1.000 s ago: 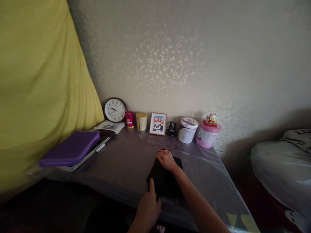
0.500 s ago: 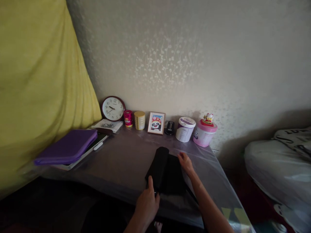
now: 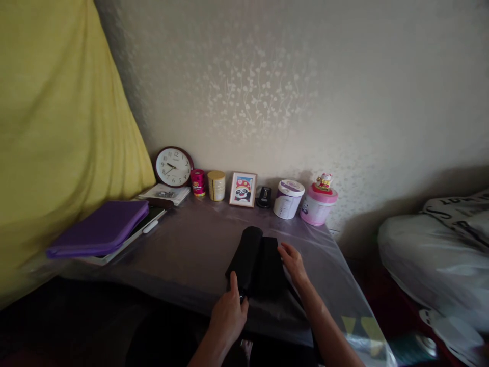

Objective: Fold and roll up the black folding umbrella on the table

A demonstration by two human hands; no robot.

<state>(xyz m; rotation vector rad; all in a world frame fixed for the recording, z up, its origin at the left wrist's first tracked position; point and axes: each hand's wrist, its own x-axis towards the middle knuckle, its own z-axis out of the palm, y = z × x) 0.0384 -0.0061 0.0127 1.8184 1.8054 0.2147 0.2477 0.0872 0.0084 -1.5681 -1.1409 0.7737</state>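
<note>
A black cloth-like thing lies near the front of the table, a thick roll (image 3: 246, 257) on its left and a flat flap (image 3: 270, 267) on its right. Its exact kind is unclear. My left hand (image 3: 229, 311) grips the near end of the roll, thumb on top and fingers curled underneath, partly hidden. Beside that thumb a small shiny bit shows. At the flap's upper right edge, my right hand (image 3: 292, 260) has its fingers bent and closed on the border. A dark strap runs from the flap towards me, partly behind my right forearm.
Along the wall stand a clock (image 3: 173, 166), a pink tin (image 3: 197, 183), a yellow tin (image 3: 216, 186), a picture frame (image 3: 243, 189), a black stapler-like object (image 3: 264, 197) and two tubs (image 3: 289, 200). A purple folder (image 3: 99, 229) lies left; a large bag (image 3: 431, 255) sits right.
The whole view has shifted slightly, so everything appears a little further left and up. My hands keep almost the same hold on the black thing.
</note>
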